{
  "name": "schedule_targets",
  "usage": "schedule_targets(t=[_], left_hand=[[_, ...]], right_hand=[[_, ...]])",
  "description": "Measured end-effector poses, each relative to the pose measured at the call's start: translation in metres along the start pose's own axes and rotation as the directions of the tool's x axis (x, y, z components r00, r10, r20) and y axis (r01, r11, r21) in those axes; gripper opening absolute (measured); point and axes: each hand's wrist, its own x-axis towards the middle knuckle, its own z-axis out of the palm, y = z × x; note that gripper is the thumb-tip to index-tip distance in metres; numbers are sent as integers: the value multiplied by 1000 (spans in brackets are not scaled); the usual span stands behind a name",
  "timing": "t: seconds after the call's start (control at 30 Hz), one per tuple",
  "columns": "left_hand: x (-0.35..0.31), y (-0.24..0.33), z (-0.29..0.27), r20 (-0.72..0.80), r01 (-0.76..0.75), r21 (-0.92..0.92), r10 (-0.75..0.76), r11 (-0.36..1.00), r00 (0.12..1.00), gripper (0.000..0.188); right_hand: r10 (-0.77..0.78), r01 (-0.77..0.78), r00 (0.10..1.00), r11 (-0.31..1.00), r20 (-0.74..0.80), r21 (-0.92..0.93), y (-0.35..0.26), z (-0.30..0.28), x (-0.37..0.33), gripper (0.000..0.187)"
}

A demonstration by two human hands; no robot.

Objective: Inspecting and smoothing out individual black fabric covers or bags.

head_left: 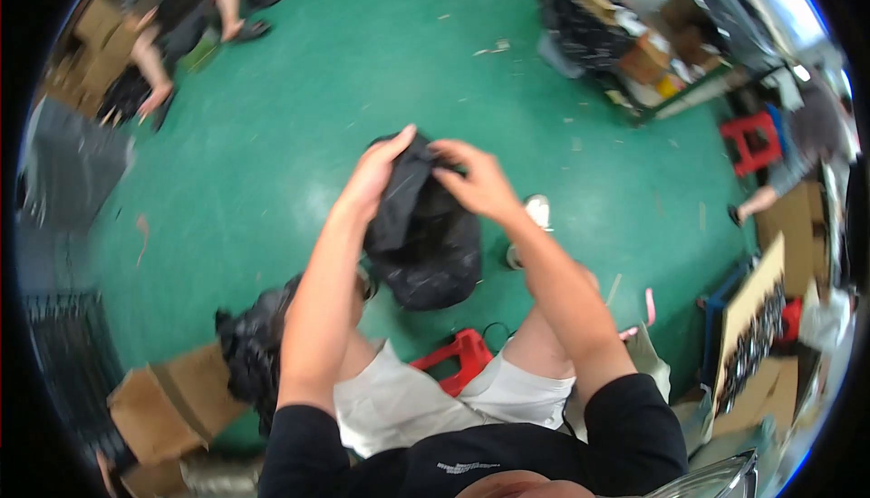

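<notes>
A black bag (424,267), soft and wrinkled with a dull sheen, hangs in front of me between my knees. My left hand (373,176) is closed on its upper left edge, the fingers pointing away from me. At the upper right edge, my right hand (476,183) pinches the material with bent fingers. Dark folds show between the two hands, and the bag's lower part bulges toward me. What is inside the bag, if anything, is hidden.
A red plastic stool (464,362) shows between my legs. Black plastic (258,335) and a cardboard box (177,403) lie at my left. A loaded cart (671,99) stands far right, near a red stool (750,143). Other people sit at far left and right.
</notes>
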Motion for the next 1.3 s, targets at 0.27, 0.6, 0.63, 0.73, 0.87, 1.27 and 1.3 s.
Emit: schedule_targets(t=[0.27,0.6,0.63,0.73,0.87,1.27,1.3], left_hand=[[-12,1,-13,160,-423,708,455,565,876,79],[-17,13,-6,339,-585,797,689,152,641,54],[-15,15,-10,302,-546,808,640,221,706,46],[-18,21,-10,270,-497,780,513,380,815,35],[-27,27,-10,238,-352,737,265,577,934,28],[-12,-6,-38,357,-383,315,265,868,896,51],[-4,-8,-49,373,-379,313,254,871,892,51]], right_hand=[[-24,37,990,994,-136,98,24,1,3,22],[52,-50,999,983,-10,179,6,-10,1,26],[57,-54,998,974,-8,220,5,-12,1,24],[16,-38,996,965,85,258,4,-20,2,22],[54,-175,950,908,306,382,6,-26,-4,27],[-268,-505,810,132,521,853,-13,-3,-31,30],[-327,-497,805,83,495,864,-11,-3,-31,30]])
